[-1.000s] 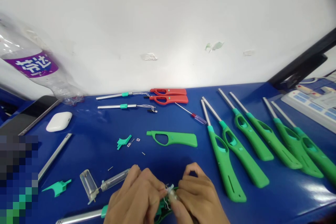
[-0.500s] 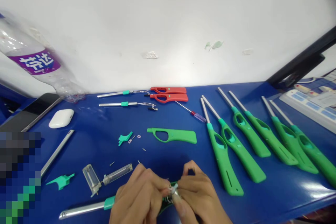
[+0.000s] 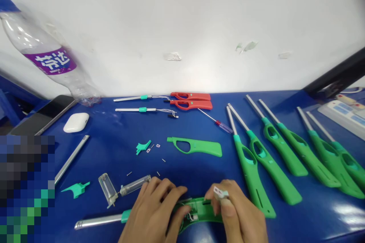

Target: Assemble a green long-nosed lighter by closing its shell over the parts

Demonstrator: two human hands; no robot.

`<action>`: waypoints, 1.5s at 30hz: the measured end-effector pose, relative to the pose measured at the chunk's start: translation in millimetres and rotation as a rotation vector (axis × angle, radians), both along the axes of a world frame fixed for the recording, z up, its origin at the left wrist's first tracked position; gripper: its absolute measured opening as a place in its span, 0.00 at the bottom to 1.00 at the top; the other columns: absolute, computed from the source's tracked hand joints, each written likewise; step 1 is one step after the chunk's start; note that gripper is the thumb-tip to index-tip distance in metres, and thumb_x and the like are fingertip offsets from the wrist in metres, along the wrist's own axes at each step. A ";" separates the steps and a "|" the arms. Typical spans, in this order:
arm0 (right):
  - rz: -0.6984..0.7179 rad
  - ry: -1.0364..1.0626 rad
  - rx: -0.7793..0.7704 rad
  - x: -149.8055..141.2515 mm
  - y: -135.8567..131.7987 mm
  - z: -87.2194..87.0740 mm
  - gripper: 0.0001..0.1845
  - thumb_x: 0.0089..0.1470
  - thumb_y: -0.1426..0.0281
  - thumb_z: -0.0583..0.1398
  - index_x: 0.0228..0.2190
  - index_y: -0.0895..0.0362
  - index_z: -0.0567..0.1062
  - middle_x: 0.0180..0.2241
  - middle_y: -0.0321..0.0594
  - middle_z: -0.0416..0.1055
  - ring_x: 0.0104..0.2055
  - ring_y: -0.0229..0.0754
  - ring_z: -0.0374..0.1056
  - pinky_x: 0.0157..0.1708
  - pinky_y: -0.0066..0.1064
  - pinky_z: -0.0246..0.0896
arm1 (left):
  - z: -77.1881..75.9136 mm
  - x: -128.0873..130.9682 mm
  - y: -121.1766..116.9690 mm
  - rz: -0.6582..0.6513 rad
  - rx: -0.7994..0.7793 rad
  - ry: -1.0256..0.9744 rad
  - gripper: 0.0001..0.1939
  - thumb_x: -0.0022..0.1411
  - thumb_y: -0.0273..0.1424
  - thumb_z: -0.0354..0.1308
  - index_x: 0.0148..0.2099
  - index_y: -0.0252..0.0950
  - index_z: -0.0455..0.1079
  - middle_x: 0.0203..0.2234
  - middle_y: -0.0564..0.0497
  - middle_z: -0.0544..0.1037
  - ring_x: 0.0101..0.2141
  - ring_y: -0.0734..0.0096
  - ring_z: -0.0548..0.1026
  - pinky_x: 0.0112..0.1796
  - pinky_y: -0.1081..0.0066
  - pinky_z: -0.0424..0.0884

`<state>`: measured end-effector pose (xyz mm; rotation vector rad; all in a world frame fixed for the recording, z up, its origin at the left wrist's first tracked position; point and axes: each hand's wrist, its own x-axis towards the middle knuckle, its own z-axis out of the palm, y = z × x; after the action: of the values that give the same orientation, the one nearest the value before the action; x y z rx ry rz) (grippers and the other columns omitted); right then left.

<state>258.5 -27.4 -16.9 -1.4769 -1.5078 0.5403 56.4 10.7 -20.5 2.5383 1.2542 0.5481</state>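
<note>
The fingers [image 3: 176, 196] of the left hand [image 3: 152, 212] arch over an open green shell [image 3: 203, 213], thumb and index finger spread with a gap between them; whether the rest grip the shell's near side I cannot tell. In the head view, the only one, the shell lies flat at the near edge of the blue table [image 3: 119, 159], its metal tube [image 3: 98, 221] pointing left, and thin white wires [image 3: 187, 217] show inside, just beside the left thumb. The right hand [image 3: 239, 210] pinches a small pale piece [image 3: 220, 193] between thumb and fingers, above the shell's right part. For careful work here, the left hand would best press the shell down lightly by its rim, leaving the wires free of the thumb, while the right grips the piece by its edges so it can be turned without slipping. Loose screws [image 3: 163, 160] and two clear tanks [image 3: 107, 186] lie beyond the left hand, so a sweeping wrist could scatter them; the green cover [image 3: 203, 147] lies farther back, face up, apart from both hands.
</note>
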 end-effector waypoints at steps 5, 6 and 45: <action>0.183 -0.287 0.076 10.5 9.8 -3.1 0.12 0.73 0.74 0.54 0.50 0.53 0.76 0.36 0.35 0.76 0.36 0.39 0.71 0.43 0.35 0.63 | 4.7 10.1 -0.1 0.003 -0.154 -0.042 0.13 0.76 0.26 0.53 0.53 0.47 0.75 0.40 0.56 0.80 0.39 0.69 0.81 0.46 0.65 0.80; 0.206 -0.288 0.086 11.4 11.5 -2.6 0.13 0.72 0.75 0.55 0.52 0.53 0.75 0.36 0.35 0.76 0.36 0.39 0.71 0.41 0.34 0.64 | 5.6 10.8 -0.1 0.002 -0.146 -0.072 0.13 0.76 0.25 0.52 0.51 0.46 0.75 0.38 0.56 0.79 0.37 0.71 0.80 0.45 0.67 0.79; 0.157 -0.098 0.024 8.8 11.9 6.1 0.14 0.66 0.75 0.61 0.27 0.54 0.71 0.21 0.29 0.65 0.23 0.33 0.61 0.28 0.31 0.55 | -6.7 14.0 -20.5 0.057 0.094 -0.294 0.16 0.68 0.14 0.60 0.51 0.39 0.75 0.41 0.51 0.78 0.46 0.65 0.70 0.51 0.62 0.68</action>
<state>267.3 -15.5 -10.8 -1.3914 -1.7111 0.5471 70.4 -9.8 -27.2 2.3884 1.2197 0.9733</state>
